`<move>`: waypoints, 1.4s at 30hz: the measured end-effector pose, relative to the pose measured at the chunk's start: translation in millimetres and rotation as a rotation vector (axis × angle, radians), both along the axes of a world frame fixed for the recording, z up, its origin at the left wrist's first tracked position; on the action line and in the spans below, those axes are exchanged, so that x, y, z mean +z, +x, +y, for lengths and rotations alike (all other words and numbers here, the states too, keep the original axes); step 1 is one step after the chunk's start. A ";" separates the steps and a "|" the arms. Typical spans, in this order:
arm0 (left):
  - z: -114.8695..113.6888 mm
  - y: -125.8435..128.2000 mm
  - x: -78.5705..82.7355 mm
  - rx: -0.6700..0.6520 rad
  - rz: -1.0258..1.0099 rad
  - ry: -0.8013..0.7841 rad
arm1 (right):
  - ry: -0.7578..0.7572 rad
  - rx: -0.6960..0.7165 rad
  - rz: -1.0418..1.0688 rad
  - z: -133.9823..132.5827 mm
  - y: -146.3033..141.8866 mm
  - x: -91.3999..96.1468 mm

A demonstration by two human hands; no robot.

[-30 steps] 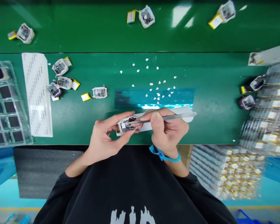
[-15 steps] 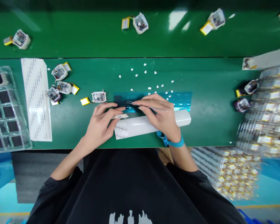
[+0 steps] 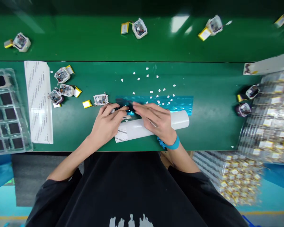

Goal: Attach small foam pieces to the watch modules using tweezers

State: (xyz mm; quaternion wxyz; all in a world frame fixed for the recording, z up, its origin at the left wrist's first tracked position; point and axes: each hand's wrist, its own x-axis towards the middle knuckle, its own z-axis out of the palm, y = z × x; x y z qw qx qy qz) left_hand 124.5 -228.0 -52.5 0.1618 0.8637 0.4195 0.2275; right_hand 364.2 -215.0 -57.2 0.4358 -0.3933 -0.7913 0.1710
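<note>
My left hand (image 3: pixel 107 121) lies palm down on the green bench (image 3: pixel 208 126), fingers curled over a small white device (image 3: pixel 127 117) that shows only partly. Its index finger reaches the left end of a blue film sheet (image 3: pixel 180 102) with dark stickers. My right hand (image 3: pixel 155 121) pinches metal tweezers (image 3: pixel 152 123), with the fingertips at the same dark end of the sheet; the tweezer tips are hidden. Both hands rest over a white backing strip (image 3: pixel 180 120). Small white peeled bits (image 3: pixel 151 92) are scattered beyond the sheet.
Open white devices with yellow batteries (image 3: pixel 63 90) lie at the left, another one (image 3: pixel 100 100) near my left hand. A clear compartment tray (image 3: pixel 4 116) and white label sheet (image 3: pixel 38 101) stand far left. Stacked battery trays (image 3: pixel 269 123) fill the right. More devices (image 3: pixel 139 28) ride the far belt.
Both hands went forward from the bench's near edge to the blue sheet, lowering the device onto the white strip. The tweezers left the device and now point at the sheet's dark stickers.
</note>
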 end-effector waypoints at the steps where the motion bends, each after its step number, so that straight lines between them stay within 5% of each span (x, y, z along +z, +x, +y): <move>1: -0.8 -0.1 4.6 -0.024 -0.024 0.016 | 0.070 -0.036 0.006 0.3 -0.2 3.8; 4: -2.5 -0.5 27.3 -0.014 -0.313 0.015 | 0.177 -0.181 0.059 -0.1 0.1 22.8; 7: 2.7 -3.0 45.9 0.263 -0.801 -0.285 | 0.217 -0.230 0.086 -5.9 -3.5 43.4; 10: 12.8 -7.6 44.2 0.443 -1.061 -0.746 | 0.223 -0.153 0.037 -15.8 -11.6 55.6; 13: 16.8 -9.0 32.3 0.524 -1.150 -0.945 | 0.179 -0.003 -0.064 -23.9 -18.8 59.0; 17: 12.0 -2.3 27.8 0.584 -1.168 -0.935 | 0.126 0.094 -0.181 -26.6 -22.7 56.5; 25: 8.6 4.9 37.5 0.699 -1.160 -0.905 | 0.307 0.129 -0.285 -18.4 -24.6 48.1; 33: 7.1 6.1 42.4 0.675 -1.141 -0.848 | 0.403 0.142 -0.367 -17.9 -25.9 53.4; 42: 7.6 6.1 44.6 0.676 -1.142 -0.833 | 0.330 0.167 -0.316 -18.7 -23.8 52.1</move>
